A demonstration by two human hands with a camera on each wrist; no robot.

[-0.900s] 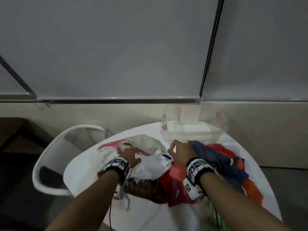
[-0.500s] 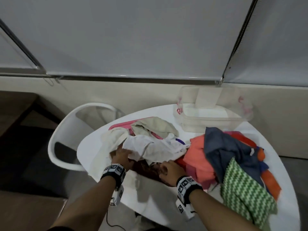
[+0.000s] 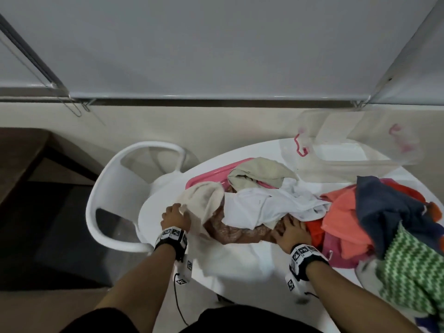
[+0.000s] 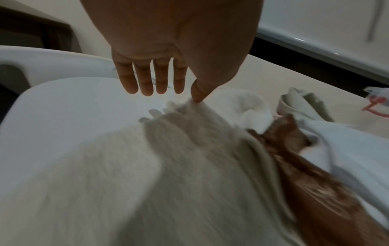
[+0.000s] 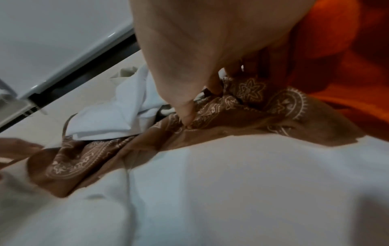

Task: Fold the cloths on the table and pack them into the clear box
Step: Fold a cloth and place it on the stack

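A heap of cloths lies on the round white table (image 3: 240,265). My left hand (image 3: 174,218) (image 4: 181,94) is at the left edge of the cream towel (image 3: 204,195) (image 4: 168,166). Its fingers are straight and only the thumb tip touches the towel. My right hand (image 3: 290,233) (image 5: 202,103) digs thumb and fingers into the brown patterned cloth (image 3: 230,233) (image 5: 242,103), partly under a white cloth (image 3: 264,205) (image 5: 118,116). The clear box (image 3: 348,169) stands open at the table's far right.
A beige cloth (image 3: 259,174) lies on a pink lid (image 3: 209,176) behind the heap. Coral (image 3: 341,212), navy (image 3: 384,207) and green zigzag (image 3: 413,267) cloths pile up on the right. A white chair (image 3: 115,188) stands left of the table, with the wall beyond.
My left hand has moved left from the brown cloth to the cream towel's edge, and its fingers have straightened. The right hand stays on the brown cloth. The view has shifted left.
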